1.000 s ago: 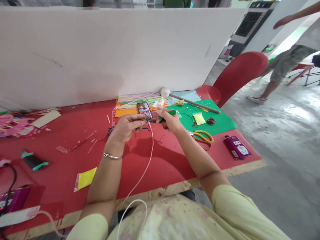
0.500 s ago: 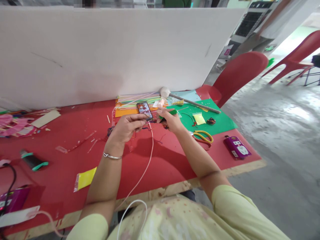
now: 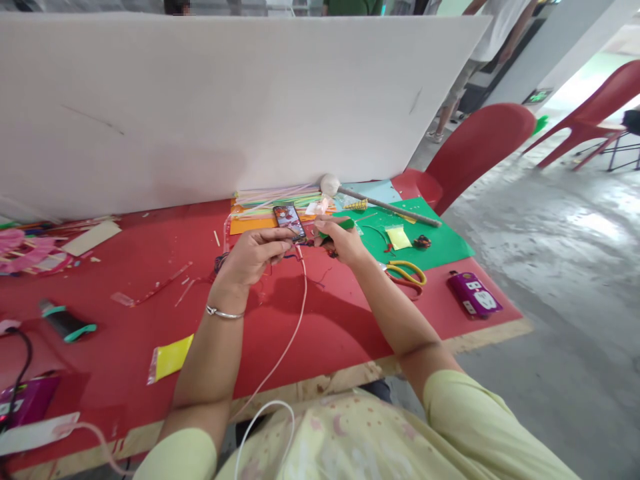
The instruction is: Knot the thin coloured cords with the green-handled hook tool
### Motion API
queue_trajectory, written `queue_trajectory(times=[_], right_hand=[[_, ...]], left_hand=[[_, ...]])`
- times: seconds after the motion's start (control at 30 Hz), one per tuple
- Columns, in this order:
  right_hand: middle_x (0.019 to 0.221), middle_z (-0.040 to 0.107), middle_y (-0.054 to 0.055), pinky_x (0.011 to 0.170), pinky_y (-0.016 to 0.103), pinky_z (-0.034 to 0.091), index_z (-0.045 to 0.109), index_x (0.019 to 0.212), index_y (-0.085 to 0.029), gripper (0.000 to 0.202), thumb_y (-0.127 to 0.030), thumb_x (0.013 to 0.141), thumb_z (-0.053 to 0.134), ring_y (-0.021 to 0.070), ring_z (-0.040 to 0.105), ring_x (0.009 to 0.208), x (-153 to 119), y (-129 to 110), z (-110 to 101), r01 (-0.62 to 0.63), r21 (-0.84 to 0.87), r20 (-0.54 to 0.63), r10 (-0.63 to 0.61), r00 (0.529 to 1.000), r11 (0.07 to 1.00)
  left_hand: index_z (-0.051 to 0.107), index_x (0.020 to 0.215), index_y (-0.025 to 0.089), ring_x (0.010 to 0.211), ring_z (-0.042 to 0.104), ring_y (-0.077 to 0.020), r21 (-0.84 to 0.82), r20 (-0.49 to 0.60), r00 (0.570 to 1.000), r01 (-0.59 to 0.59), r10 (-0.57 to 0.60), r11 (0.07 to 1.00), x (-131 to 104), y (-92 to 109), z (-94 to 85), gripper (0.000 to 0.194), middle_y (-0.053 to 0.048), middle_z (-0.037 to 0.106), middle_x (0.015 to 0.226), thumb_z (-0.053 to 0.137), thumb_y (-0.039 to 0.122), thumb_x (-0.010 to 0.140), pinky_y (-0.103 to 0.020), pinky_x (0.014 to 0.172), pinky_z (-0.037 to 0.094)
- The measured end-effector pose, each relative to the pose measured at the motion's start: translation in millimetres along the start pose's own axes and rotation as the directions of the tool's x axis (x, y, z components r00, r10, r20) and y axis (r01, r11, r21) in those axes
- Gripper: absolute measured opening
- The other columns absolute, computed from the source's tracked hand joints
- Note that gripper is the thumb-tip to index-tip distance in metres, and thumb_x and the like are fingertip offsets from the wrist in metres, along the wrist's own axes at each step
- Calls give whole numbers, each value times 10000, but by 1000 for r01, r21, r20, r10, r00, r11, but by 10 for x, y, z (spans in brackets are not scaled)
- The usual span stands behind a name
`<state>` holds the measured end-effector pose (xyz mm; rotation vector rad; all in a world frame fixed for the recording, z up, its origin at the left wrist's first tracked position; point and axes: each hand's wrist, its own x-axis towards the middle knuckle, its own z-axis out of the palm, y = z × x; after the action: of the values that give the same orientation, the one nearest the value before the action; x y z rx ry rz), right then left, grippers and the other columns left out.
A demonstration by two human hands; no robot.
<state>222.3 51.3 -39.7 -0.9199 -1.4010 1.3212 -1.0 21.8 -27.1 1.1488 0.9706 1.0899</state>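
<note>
Since half a second ago, a passer-by [image 3: 500, 30] is drawing farther off at 1 o'clock, while both hands are keeping their places. At 12 o'clock, a dark strand [image 3: 309, 244] is spanning the gap between the hands, its long axis running roughly from 9 to 3 o'clock. The left hand [image 3: 254, 253] is pinching it from 9 o'clock; the right hand [image 3: 346, 243] is gripping a green tool [image 3: 346, 225] from 3, about equally near, its working end too small to read. A phone [image 3: 286, 215] is lying just beyond. The red table [image 3: 340, 347] is bearing pliers [image 3: 400, 263] at 2 o'clock. A white board [image 3: 300, 100] is standing behind, a chair [image 3: 485, 147] at 1.
</note>
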Motion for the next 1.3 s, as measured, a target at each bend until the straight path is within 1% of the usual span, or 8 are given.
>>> queue_trajectory(times=[0.2,0.5,0.73,0.9,1.07,1.3], right_hand=[[573,618,-17,393,216,227,637,677,-174,349,-466,869,638,53,377,407,3,-7,-5,6,-6,16,-6,1000,1000],[589,641,-12,392,212,206,643,668,-173,363,-463,886,653,46,376,409,0,9,13,12,12,20,-13,1000,1000],[570,625,-15,388,218,208,643,678,-178,382,-501,881,659,53,373,406,8,27,16,24,-7,20,-24,1000,1000],[581,640,-12,388,219,215,640,680,-175,376,-489,886,660,49,370,399,7,19,25,17,10,19,-18,1000,1000],[589,638,-13,394,222,213,645,681,-176,385,-501,888,667,52,382,411,-5,12,37,20,10,18,-20,1000,1000],[575,616,-18,403,234,191,658,678,-180,415,-543,877,683,57,374,414,2,30,44,24,9,9,-24,1000,1000]], left_hand=[[883,973,167,555,494,-83,10,5,1000,-2,2,1000,-6,16,11,315,-32,694,687,895,224,663,-232,515,327],[883,985,167,558,500,-81,-7,0,1000,-2,2,1000,2,18,15,321,-43,712,715,889,211,667,-230,519,337],[884,970,167,556,495,-84,-10,-4,1000,0,0,1000,2,26,19,321,-43,712,708,891,215,652,-236,518,328],[879,974,156,562,499,-86,-5,-19,1000,8,-8,1000,-7,35,32,334,-45,709,707,892,222,647,-239,518,326],[877,971,152,548,493,-81,-14,-12,1000,5,-5,1000,-5,39,34,334,-42,705,697,888,222,645,-236,507,327],[874,895,144,551,521,-95,-36,-64,998,24,-27,999,-5,83,96,284,-68,726,700,884,238,628,-226,481,341]])
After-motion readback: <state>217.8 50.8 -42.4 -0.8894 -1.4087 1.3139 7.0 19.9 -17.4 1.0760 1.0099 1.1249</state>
